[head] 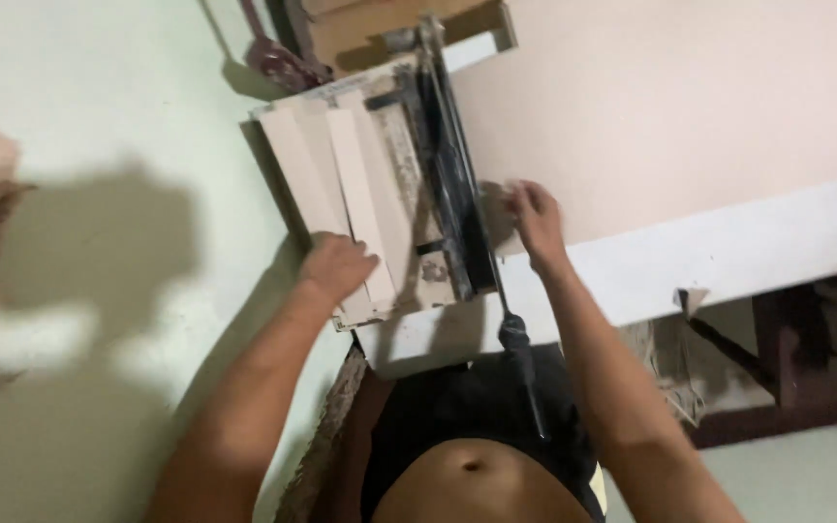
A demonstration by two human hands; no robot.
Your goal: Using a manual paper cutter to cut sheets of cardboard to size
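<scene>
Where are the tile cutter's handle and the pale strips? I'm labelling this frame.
tile cutter's handle [523,363], head view, on its dark grip below the rails.
pale strips [341,174], head view, on the middle strip's upper half.

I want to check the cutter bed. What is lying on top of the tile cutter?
Pale tile strips lie on the tile cutter, beside its dark rail. The left hand presses on them and hides their near ends.

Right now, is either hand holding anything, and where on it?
Left hand presses on the near end of the tile strips on the tile cutter. Right hand rests on the large tile beside the rail; grip unclear.
</scene>
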